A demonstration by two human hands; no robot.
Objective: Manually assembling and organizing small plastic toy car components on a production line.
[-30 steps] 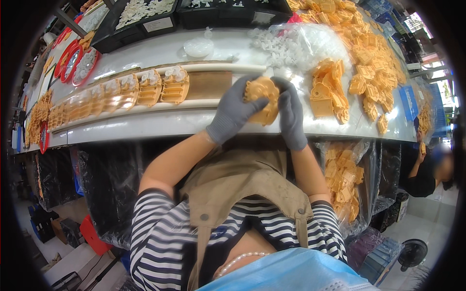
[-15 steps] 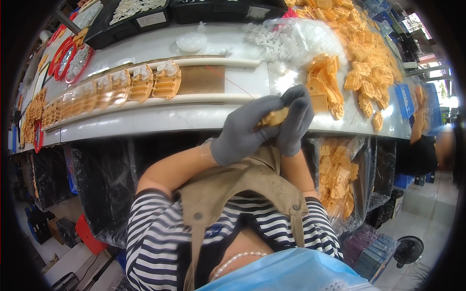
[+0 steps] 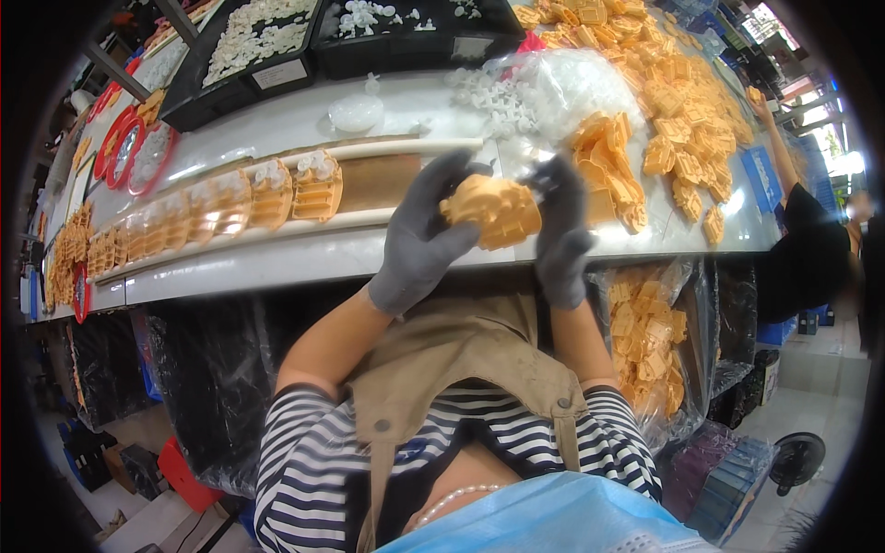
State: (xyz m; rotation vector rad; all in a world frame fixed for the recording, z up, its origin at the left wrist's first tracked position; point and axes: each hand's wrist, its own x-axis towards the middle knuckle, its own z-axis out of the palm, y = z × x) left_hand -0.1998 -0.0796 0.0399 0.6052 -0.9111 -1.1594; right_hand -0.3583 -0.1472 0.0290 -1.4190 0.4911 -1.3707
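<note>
Gripping a moulded pale-orange plastic part (image 3: 498, 212) in the grey-gloved left hand (image 3: 419, 241) near the front edge of the white bench (image 3: 277, 255), holding the blurred, grey-gloved right hand (image 3: 562, 244) part-open beside it — apparently handling this single piece — and probably needing a steady left grip next.

Left forearm (image 3: 334, 339) bare, angled up and inward to the wrist. Left hand (image 3: 413, 241) grey-gloved, raised, bent into a grip, thumb (image 3: 455, 240) pointing inward. Right forearm (image 3: 583, 343) bare, steeper, nearly upright. Right hand (image 3: 562, 241) also gloved, opposite the left, hands apart; right fingers (image 3: 559, 180) blurred, exact pose unclear.
</note>
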